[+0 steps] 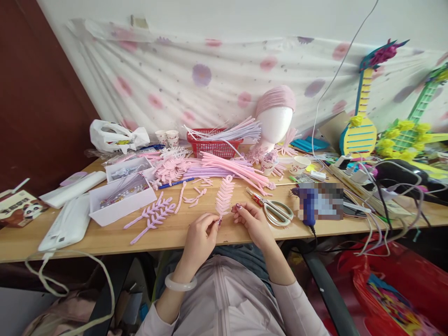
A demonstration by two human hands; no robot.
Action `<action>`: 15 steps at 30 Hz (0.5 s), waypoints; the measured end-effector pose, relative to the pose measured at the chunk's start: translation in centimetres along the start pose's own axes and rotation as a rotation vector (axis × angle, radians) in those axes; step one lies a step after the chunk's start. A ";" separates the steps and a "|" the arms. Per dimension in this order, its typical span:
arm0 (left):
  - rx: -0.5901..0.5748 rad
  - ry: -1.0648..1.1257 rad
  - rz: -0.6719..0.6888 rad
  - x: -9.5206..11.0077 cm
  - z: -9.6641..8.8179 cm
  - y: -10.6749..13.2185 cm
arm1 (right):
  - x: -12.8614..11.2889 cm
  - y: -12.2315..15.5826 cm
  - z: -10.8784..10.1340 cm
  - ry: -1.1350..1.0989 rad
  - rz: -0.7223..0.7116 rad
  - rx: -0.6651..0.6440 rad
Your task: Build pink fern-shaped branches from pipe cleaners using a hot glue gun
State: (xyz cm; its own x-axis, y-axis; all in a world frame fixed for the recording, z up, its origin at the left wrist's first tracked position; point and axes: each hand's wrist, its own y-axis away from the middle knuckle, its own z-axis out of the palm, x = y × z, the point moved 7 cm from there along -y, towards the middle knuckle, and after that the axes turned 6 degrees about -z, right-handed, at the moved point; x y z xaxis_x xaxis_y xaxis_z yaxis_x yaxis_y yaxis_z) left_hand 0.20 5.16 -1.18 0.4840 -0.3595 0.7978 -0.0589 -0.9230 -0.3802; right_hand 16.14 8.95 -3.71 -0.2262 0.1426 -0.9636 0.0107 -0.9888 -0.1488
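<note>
A pink leaf-shaped sprig of pipe cleaner (224,193) stands upright over the table's front part. My left hand (203,232) pinches its lower end between thumb and fingers. Just right of the sprig is my right hand (252,223), its thumb and fingertips drawn together; whatever they may hold is too small to make out. Scissors (275,209) with pale handles lie beyond that hand. On the left, purple pipe-cleaner sprigs (154,215) rest on the wood, with short pink pieces (196,197) nearby. Behind the sprig lies a bundle of pink pipe cleaners (233,169).
A red basket (217,148) of pipe cleaners and a white head form (275,122) stand at the back. White boxes (122,205) and a power bank (66,223) occupy the left. A blue glue gun (308,205), power strips and tangled cables (385,200) crowd the right.
</note>
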 end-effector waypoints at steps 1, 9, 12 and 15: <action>-0.001 0.002 -0.003 0.0 0.0 0.0 | 0.0 0.0 -0.1 -0.007 0.002 0.005; -0.005 0.008 -0.005 -0.1 0.1 0.0 | -0.4 0.2 0.6 0.065 -0.021 -0.073; -0.003 -0.003 -0.001 -0.1 0.1 0.0 | -0.7 0.4 1.2 0.150 -0.060 -0.143; 0.008 -0.018 0.017 0.1 0.0 -0.1 | -0.8 0.4 1.2 0.184 -0.075 -0.140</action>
State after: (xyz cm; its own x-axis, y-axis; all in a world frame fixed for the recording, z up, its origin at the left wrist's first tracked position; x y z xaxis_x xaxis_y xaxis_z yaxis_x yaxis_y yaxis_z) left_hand 0.28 5.24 -1.09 0.4984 -0.3723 0.7829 -0.0599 -0.9157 -0.3973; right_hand 15.11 8.34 -2.72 -0.0503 0.2339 -0.9710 0.1384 -0.9612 -0.2387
